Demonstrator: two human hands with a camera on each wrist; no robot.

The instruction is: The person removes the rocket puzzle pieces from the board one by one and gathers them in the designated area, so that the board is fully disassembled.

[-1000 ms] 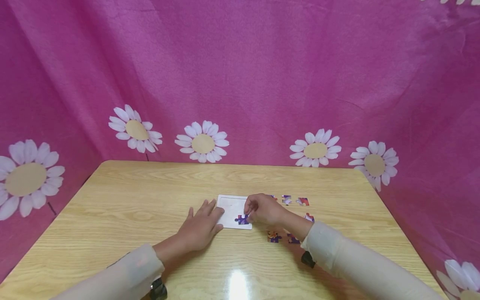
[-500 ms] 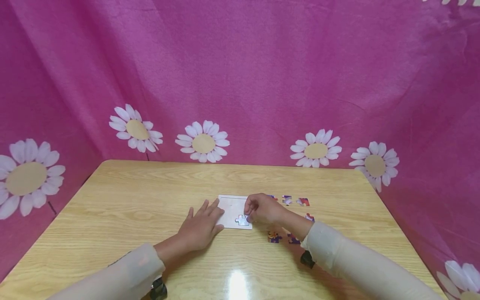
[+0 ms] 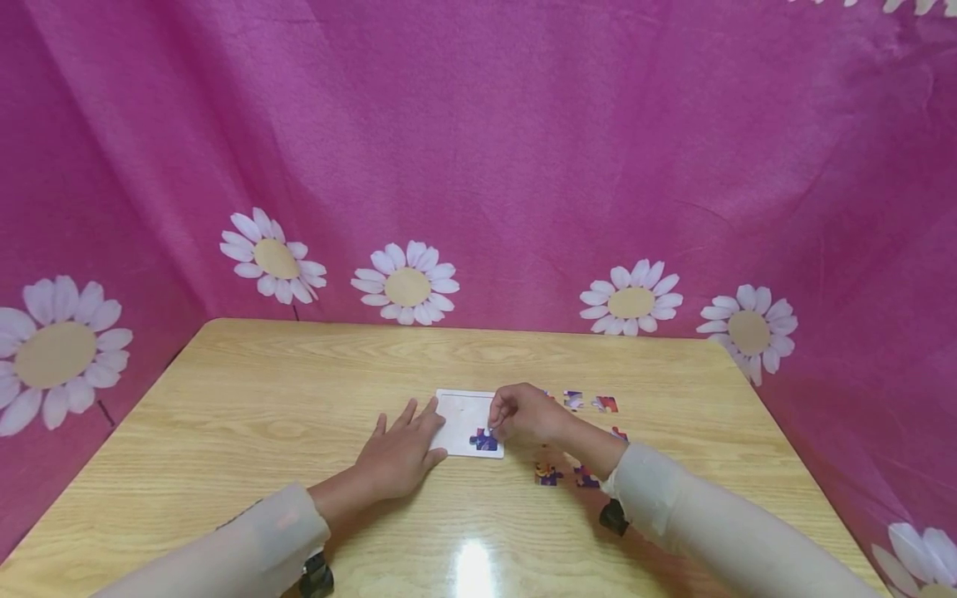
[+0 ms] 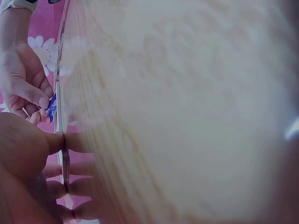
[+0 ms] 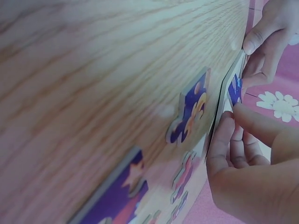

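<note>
A shallow white puzzle tray lies near the middle of the table. My left hand rests at its left edge, fingers straight and spread. Over the tray's near right corner, my right hand pinches a purple jigsaw piece between thumb and fingertips. In the right wrist view the jigsaw piece stands tilted at the tray's rim, with the right fingers at its lower end. From the left wrist, the piece shows beyond the left hand.
Several loose jigsaw pieces lie right of the tray, among them an orange and purple piece and a red one. The right forearm covers some of them. A pink daisy-print cloth hangs behind the wooden table.
The pinched jigsaw piece looked pale and shiny half a second ago and shows purple again now, at nearly the same spot. Both hands have hardly moved.
</note>
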